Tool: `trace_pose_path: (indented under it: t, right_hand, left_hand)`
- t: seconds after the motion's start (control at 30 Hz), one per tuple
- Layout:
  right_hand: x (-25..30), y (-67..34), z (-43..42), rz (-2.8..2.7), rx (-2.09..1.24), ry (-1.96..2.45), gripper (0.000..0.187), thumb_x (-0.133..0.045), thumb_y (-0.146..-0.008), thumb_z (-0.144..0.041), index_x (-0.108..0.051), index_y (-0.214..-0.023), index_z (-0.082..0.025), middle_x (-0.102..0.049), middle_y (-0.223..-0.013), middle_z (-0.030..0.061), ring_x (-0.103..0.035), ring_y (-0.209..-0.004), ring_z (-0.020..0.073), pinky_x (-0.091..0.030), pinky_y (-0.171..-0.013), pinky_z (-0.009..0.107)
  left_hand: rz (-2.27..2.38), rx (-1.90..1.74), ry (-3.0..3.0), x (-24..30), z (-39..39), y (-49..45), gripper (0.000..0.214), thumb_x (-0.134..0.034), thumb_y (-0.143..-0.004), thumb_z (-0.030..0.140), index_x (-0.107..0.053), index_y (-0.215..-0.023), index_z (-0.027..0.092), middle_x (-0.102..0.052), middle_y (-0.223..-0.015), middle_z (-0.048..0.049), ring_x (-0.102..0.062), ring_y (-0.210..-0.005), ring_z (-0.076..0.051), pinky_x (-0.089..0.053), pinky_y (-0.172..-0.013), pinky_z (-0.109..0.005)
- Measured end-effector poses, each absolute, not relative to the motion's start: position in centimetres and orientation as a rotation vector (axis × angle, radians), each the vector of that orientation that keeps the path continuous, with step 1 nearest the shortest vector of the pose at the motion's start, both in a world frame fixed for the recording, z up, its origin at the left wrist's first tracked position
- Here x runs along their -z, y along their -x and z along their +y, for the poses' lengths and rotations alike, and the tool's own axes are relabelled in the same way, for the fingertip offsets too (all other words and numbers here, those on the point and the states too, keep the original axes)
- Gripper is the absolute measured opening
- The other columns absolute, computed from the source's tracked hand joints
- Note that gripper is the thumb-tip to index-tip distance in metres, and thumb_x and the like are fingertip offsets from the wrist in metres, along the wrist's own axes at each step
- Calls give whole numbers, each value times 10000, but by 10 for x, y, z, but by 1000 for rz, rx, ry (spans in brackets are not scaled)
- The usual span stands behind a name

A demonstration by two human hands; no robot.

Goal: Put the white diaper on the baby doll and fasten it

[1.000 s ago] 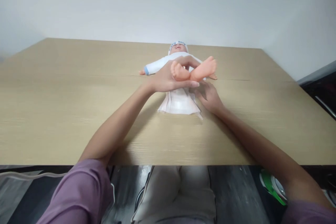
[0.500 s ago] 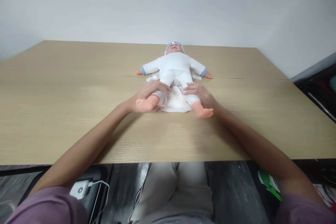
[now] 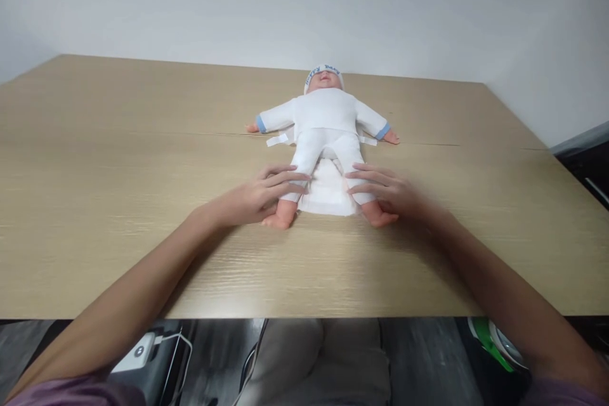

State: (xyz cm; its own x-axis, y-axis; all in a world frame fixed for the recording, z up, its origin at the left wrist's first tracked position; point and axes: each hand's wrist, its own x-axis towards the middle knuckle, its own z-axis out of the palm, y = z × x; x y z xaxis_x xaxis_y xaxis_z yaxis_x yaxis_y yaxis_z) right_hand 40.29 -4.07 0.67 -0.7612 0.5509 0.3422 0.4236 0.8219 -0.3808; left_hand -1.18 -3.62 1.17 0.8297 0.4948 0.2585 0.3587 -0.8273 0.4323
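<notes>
A baby doll (image 3: 325, 111) in a white suit with blue cuffs and a printed headband lies on its back, arms out and legs apart. Beneath it a white diaper (image 3: 329, 193) is spread, its front part flat between the legs and its tabs sticking out at both sides of the waist. My left hand (image 3: 273, 191) rests with fingers stretched over the doll's lower leg at the left. Across the other lower leg lie the extended fingers of my right hand (image 3: 387, 190). Both hands are open and touch the legs from outside.
The doll lies on a wide wooden table (image 3: 143, 196) that reaches to a pale wall. Under the front edge, a white charger (image 3: 136, 352) with a cable is at the left. A green object (image 3: 492, 346) sits below at the right, and a dark item stands beyond the table's right edge.
The doll's legs have come down flatter and straighter, with the feet lower. My hands have slid outward and rest more lightly on the lower legs. The camera view has shifted slightly.
</notes>
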Motion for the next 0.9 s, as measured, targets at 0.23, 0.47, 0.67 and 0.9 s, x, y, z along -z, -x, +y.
trace_pose_path:
  t: [0.23, 0.47, 0.67, 0.9]
  right_hand:
    - [-14, -405, -41, -2502, -619, 768, 472, -424, -1158, -218, -762, -1443, -383, -661, -1645, -22, -489, -1653, 251, -471, -1358, 571]
    - [-23, -380, -70, -2531, -409, 980, 627, -639, -1105, -515, -543, -1689, -307, -649, -1635, 110, -474, -1653, 372, -437, -1350, 641]
    - [-5, -347, -92, -2525, -52, 1119, 681, -704, -1024, -324, -555, -1678, -205, -660, -1589, 175, -443, -1658, 407, -329, -1398, 690]
    - [-7, -333, -90, -2410, 60, 1263, 445, -541, -1016, -89, -755, -1388, -209, -738, -1455, 168, -586, -1505, 388, -497, -1259, 618]
  left_hand:
    - [697, -500, -2593, -18, -42, 12, 502, -490, -1129, 228, -612, -1588, 394, -623, -1680, -19, -434, -1647, -317, -428, -1335, -602]
    - [1020, -508, -2604, -24, -68, -23, 648, -630, -1064, 647, -569, -1581, 263, -629, -1524, -148, -503, -1436, -427, -458, -1240, -639]
    - [1310, -439, -2744, -18, -81, -48, 565, -687, -1001, 441, -574, -1507, 214, -605, -1498, -199, -507, -1398, -472, -467, -1168, -653]
    - [1378, -533, -2727, -27, -72, -57, 192, -556, -1055, 329, -696, -1148, 236, -701, -1242, -166, -561, -1205, -420, -502, -1058, -624]
